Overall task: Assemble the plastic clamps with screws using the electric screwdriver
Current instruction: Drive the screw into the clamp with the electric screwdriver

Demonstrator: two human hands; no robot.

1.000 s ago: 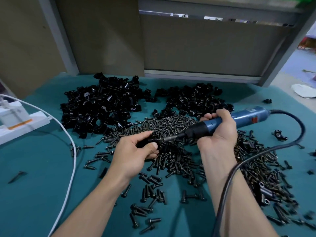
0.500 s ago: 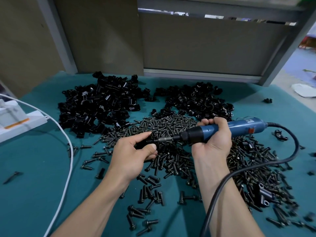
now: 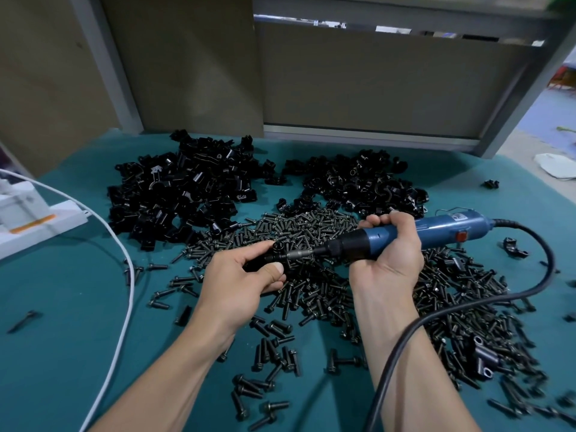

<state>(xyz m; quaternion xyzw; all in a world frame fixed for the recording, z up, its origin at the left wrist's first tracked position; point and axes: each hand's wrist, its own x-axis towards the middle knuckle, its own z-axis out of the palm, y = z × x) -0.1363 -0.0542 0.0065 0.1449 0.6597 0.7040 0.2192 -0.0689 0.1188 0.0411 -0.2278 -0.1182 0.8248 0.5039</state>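
Observation:
My left hand (image 3: pixel 246 275) pinches a small black plastic clamp (image 3: pixel 274 254) between thumb and forefinger above the screw pile. My right hand (image 3: pixel 389 251) grips the blue electric screwdriver (image 3: pixel 436 232), held nearly level with its bit (image 3: pixel 299 254) pointing left into the clamp. The screw at the bit's tip is mostly hidden by my fingers. Loose black screws (image 3: pixel 311 294) lie in a wide heap under both hands. Two heaps of black clamps sit behind: a larger one (image 3: pixel 184 191) at the left and another (image 3: pixel 358 182) at the right.
The screwdriver's black cable (image 3: pixel 467 307) loops right and back over my right forearm. A white power strip (image 3: pixel 34 226) and white cord (image 3: pixel 124 275) lie at the left on the teal mat (image 3: pixel 62 353). A few stray clamps (image 3: pixel 514 251) sit at the right.
The screwdriver has tilted from pointing down-left to nearly level, and both hands have shifted slightly left. My left hand keeps its pinch on the clamp.

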